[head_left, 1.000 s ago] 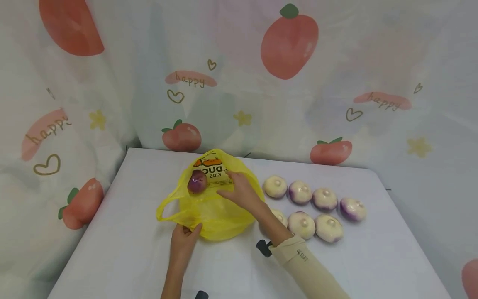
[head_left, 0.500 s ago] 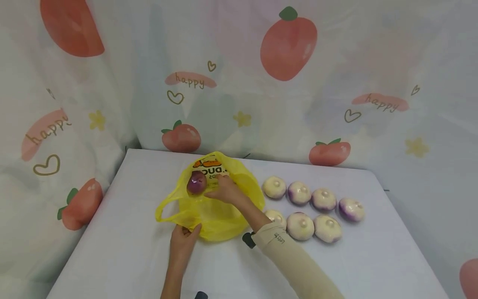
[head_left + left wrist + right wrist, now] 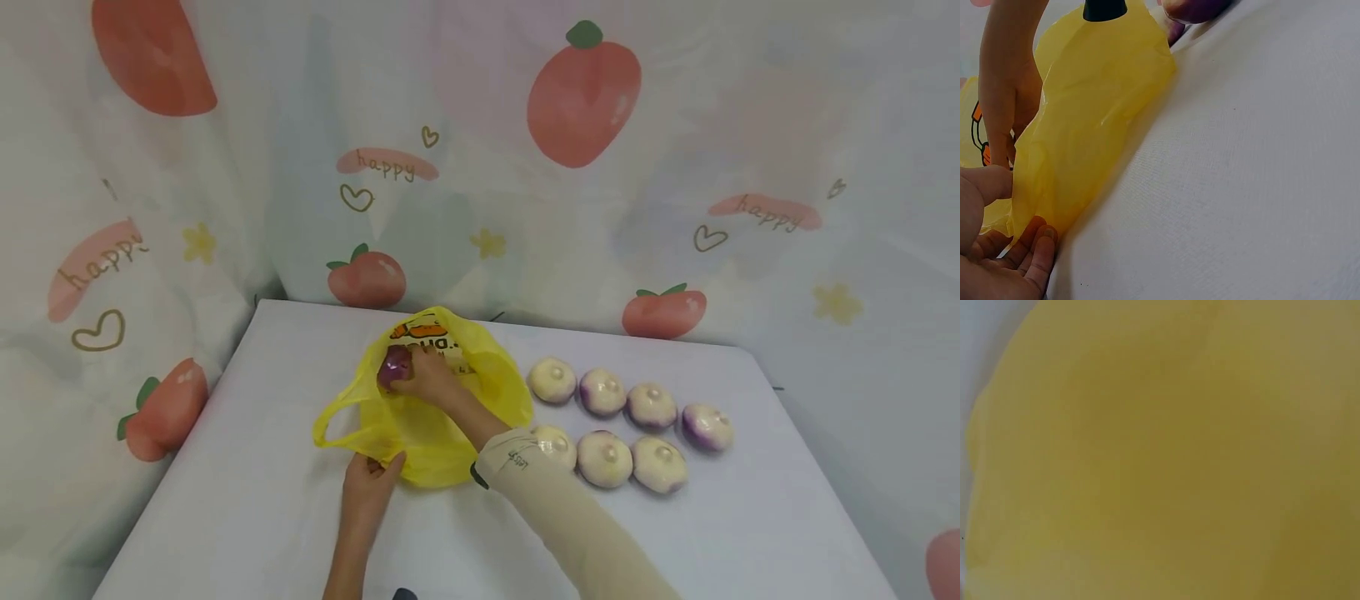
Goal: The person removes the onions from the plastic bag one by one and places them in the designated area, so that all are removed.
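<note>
A yellow plastic bag (image 3: 442, 437) lies on the table with its mouth spread wide and a printed duck panel inside. My left hand (image 3: 367, 492) pinches the bag's near rim beside the loop handle; in the left wrist view thumb and fingers meet on the yellow film (image 3: 1085, 112). Inside the bag's mouth is a shiny purple onion (image 3: 393, 367). My right hand (image 3: 429, 377) reaches in from the right and grips this onion, fingers over its far side and thumb at its near side. The right wrist view is filled by blurred yellow film (image 3: 1166, 450).
Right of the bag, several white-and-purple onions (image 3: 604, 458) stand in two rows on the white table (image 3: 720, 533). The nearest one is partly behind the right sleeve (image 3: 555, 508). A fruit-printed curtain (image 3: 487, 200) hangs behind the table.
My right hand has moved left and deeper into the bag's mouth, from apart to gripping the purple onion. The left hand has stayed on the bag rim.
</note>
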`<state>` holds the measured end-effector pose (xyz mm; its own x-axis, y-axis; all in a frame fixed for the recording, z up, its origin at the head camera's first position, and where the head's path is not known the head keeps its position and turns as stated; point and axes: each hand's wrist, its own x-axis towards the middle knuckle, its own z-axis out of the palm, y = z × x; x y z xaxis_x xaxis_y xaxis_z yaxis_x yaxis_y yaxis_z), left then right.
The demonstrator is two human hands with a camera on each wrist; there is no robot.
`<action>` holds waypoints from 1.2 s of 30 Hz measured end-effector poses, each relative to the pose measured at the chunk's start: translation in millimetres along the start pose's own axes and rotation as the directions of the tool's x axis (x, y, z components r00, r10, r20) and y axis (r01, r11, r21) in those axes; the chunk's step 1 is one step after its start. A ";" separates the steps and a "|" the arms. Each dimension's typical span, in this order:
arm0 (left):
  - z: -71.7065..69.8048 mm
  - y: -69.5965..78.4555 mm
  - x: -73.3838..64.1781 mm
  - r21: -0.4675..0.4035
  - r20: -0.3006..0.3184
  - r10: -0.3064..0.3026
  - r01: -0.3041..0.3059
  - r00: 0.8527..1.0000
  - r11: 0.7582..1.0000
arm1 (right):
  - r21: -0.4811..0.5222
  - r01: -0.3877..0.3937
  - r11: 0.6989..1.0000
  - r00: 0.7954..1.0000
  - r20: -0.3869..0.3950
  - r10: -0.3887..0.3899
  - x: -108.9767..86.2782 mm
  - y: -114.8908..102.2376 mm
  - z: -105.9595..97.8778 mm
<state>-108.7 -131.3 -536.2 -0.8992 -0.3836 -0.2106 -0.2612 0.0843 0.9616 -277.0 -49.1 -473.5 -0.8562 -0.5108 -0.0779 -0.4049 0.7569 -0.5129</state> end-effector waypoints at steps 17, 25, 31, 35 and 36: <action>1.8 -0.5 0.5 0.008 -0.016 0.012 -0.012 1.000 1.000 | -0.054 0.096 0.994 0.995 -0.012 -0.097 0.0 -9.1 15.2; 0.6 -1.4 1.9 0.019 -0.002 0.003 -0.003 1.000 1.000 | -0.063 0.065 0.996 0.998 0.016 -0.064 -6.8 -11.7 14.3; 0.0 -0.2 1.0 0.022 0.005 0.003 -0.003 1.000 1.000 | -0.100 0.076 0.992 0.996 0.049 -0.071 -13.5 -8.5 11.0; 0.1 -0.2 0.6 0.008 0.014 0.005 -0.005 1.000 1.000 | -0.130 0.045 0.990 0.994 0.102 -0.031 -15.3 -4.2 7.6; 0.3 -0.4 0.5 0.003 0.017 0.007 -0.007 1.000 1.000 | -0.141 0.040 0.989 0.994 0.104 -0.026 -15.2 -3.0 6.3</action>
<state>-109.2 -131.2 -536.7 -0.9066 -0.3677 -0.2071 -0.2563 0.0899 0.9624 -260.7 -46.2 -476.2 -0.8074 -0.5697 -0.1535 -0.4803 0.7857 -0.3898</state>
